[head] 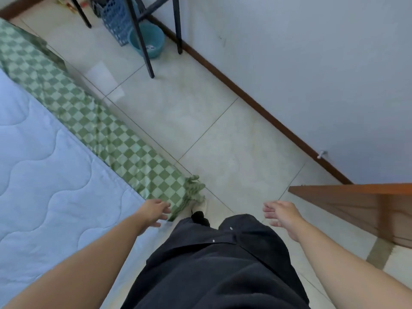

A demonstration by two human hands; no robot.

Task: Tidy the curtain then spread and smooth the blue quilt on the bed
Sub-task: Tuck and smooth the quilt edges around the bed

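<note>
The light blue quilt (44, 166) with wavy stitching lies flat over the bed on the left. A green and white checked sheet (93, 121) hangs down the bed's side beneath it, bunched at the near corner. My left hand (155, 211) hovers at that corner of the quilt with fingers loosely spread, holding nothing. My right hand (282, 214) hangs in the air over the floor to the right, fingers relaxed and empty. No curtain is in view.
I stand on a pale tiled floor (200, 121) between the bed and a white wall (312, 63). A wooden door edge (356, 201) juts in at right. Black table legs (142, 39), a blue basket (116, 21) and a teal basin (153, 43) stand at the far end.
</note>
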